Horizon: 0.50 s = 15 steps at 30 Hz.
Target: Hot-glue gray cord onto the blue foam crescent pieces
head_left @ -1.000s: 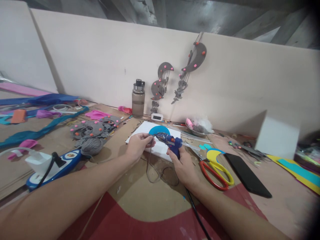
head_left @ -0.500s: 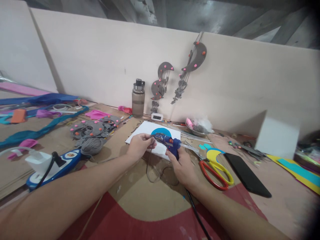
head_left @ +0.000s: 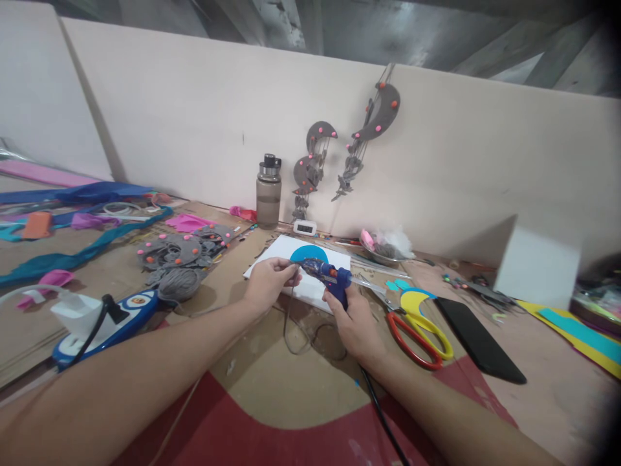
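Note:
My right hand (head_left: 356, 323) is wrapped round the handle of a blue hot glue gun (head_left: 334, 279), a clear glue stick poking from its back. The gun's nozzle points left, at the fingertips of my left hand (head_left: 272, 281). Those fingers pinch the end of a grey yarn (head_left: 287, 327), which hangs down and loops on the cardboard. Whether the nozzle touches the yarn I cannot tell. Behind both hands lies a white sheet (head_left: 272, 249) with a blue paper circle (head_left: 310, 253) on it, partly hidden by the gun.
Red-and-yellow scissors (head_left: 420, 336) and a black phone (head_left: 478, 336) lie to the right. A ball of grey yarn (head_left: 182, 285), grey felt pieces with pompoms (head_left: 169, 249) and a blue power strip (head_left: 109, 333) are at left. A water bottle (head_left: 268, 197) stands behind.
The glue gun and my right hand have shifted very slightly to the right. My left hand has moved slightly left, still pinching the yarn.

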Each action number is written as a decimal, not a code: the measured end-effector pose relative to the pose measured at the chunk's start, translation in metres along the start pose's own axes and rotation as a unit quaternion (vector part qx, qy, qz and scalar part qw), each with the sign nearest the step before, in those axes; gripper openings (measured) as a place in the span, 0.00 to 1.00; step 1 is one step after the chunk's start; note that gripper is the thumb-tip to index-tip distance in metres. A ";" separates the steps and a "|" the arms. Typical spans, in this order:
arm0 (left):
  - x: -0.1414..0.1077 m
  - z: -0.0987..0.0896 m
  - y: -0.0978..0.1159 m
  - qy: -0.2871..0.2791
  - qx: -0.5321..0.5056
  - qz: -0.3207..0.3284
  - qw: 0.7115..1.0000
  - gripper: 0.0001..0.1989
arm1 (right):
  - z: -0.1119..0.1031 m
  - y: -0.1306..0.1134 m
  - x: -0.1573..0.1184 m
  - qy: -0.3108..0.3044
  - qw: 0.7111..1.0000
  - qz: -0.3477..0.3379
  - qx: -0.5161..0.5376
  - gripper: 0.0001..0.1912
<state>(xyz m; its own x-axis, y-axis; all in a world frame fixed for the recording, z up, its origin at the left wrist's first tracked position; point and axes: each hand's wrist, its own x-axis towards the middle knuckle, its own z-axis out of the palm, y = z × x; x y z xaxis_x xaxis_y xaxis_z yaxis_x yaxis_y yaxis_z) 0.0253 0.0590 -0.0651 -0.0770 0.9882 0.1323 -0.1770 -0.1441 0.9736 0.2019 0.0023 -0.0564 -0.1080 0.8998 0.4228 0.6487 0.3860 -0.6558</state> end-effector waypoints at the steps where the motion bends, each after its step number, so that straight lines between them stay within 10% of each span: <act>1: 0.000 0.000 0.000 0.002 -0.001 0.000 1.000 0.13 | 0.000 0.000 0.000 0.002 1.000 0.002 -0.001 0.16; 15: 0.003 -0.005 0.001 0.039 -0.053 -0.009 0.998 0.15 | 0.000 0.007 0.007 0.050 0.995 0.046 0.071 0.19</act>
<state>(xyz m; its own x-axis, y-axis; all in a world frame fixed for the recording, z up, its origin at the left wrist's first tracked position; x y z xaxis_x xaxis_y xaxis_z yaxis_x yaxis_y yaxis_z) 0.0201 0.0617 -0.0650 -0.1485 0.9843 0.0959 -0.2819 -0.1351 0.9499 0.2056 0.0111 -0.0587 0.0276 0.9104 0.4127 0.5387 0.3342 -0.7733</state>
